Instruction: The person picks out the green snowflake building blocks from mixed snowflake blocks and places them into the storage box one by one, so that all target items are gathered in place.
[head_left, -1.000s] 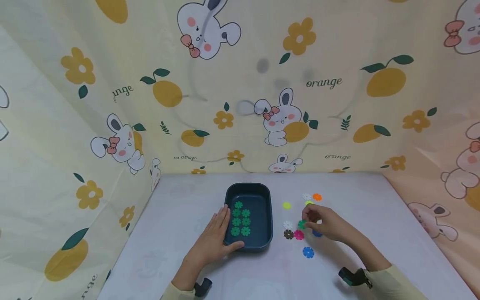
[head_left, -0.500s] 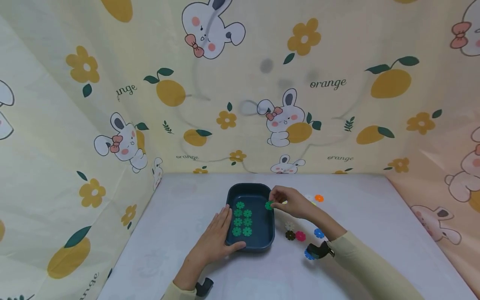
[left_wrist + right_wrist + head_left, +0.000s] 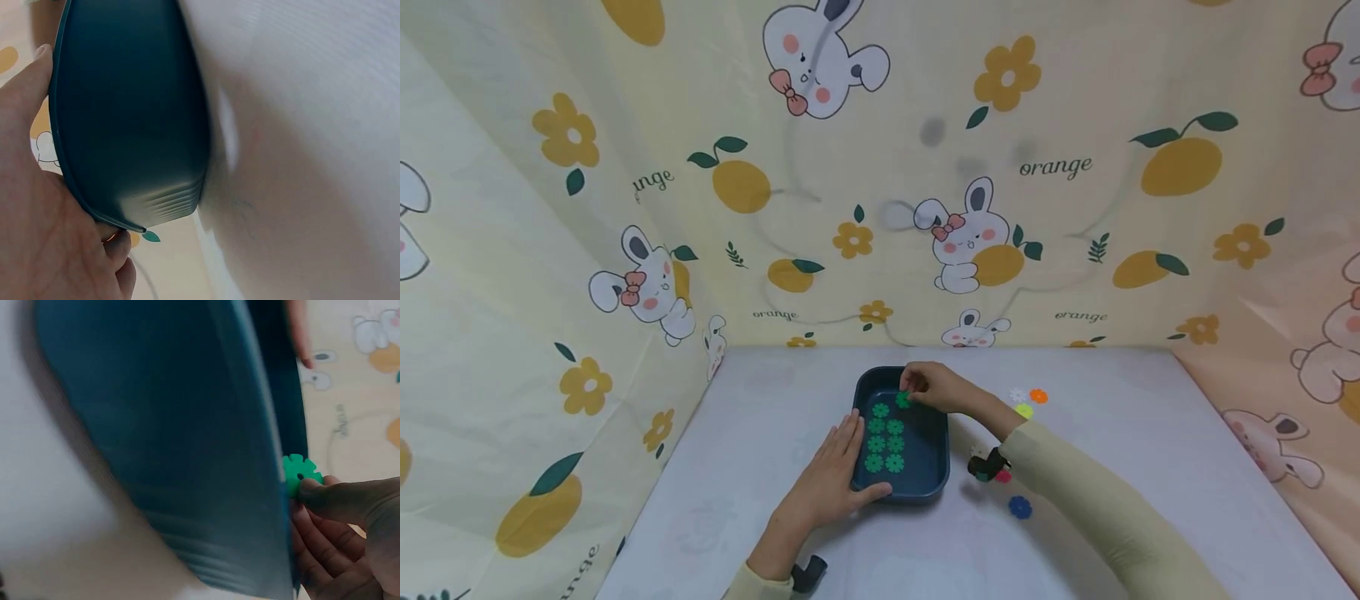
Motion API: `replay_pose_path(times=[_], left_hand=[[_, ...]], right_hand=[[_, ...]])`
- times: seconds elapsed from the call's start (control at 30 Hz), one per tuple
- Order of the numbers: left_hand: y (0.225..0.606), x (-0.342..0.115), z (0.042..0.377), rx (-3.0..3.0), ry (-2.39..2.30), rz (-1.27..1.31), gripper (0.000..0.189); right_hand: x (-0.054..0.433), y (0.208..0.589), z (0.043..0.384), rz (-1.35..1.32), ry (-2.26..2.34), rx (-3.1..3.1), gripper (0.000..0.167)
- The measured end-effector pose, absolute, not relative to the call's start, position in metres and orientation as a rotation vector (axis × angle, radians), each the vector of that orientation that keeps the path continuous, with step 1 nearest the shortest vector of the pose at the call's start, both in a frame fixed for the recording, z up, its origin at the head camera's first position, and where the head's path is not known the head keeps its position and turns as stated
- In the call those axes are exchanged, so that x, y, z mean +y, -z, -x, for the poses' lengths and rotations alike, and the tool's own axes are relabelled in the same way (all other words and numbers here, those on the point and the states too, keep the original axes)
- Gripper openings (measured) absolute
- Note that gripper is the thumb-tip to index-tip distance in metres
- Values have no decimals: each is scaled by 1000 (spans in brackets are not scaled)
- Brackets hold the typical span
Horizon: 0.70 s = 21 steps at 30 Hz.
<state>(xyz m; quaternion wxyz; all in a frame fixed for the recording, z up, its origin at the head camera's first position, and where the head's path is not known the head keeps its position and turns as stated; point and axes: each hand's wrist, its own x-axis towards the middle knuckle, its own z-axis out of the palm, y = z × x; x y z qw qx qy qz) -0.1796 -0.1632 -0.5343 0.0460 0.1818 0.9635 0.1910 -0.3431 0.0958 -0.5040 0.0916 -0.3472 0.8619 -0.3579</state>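
My left hand (image 3: 823, 479) rests along the left side of a dark blue tray (image 3: 925, 475), fingers straight, with its thumb over the near rim. Over the tray's far end, my right hand (image 3: 940, 387) pinches a green snowflake building disc (image 3: 904, 400) between thumb and fingers. The right wrist view shows the thumb lying on the held disc (image 3: 299, 475), beside the tray wall (image 3: 187, 456). Inside the tray, several matching green discs (image 3: 895, 444) lie flat in two columns on the left half. In the left wrist view the tray's outer wall (image 3: 131, 112) fills much of the picture.
Right of the tray, loose discs lie on the white table (image 3: 1075, 467): a blue disc (image 3: 1020, 507), a yellow disc (image 3: 1024, 411), an orange disc (image 3: 1038, 396) and a white disc (image 3: 1017, 395). A pink disc (image 3: 1003, 477) is partly hidden by the right wrist camera (image 3: 988, 464).
My right hand has carried the green disc from the loose discs on the right, leftward across the tray's rim, to above its far end. The left hand stays on the tray.
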Motion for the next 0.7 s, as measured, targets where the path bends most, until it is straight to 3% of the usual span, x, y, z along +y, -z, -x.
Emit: replay_pose_path(times=[0.7], left_hand=[[532,-162,179,2938,-568,-554,116]], right_hand=[[65,521,358,936,725,2634,13]])
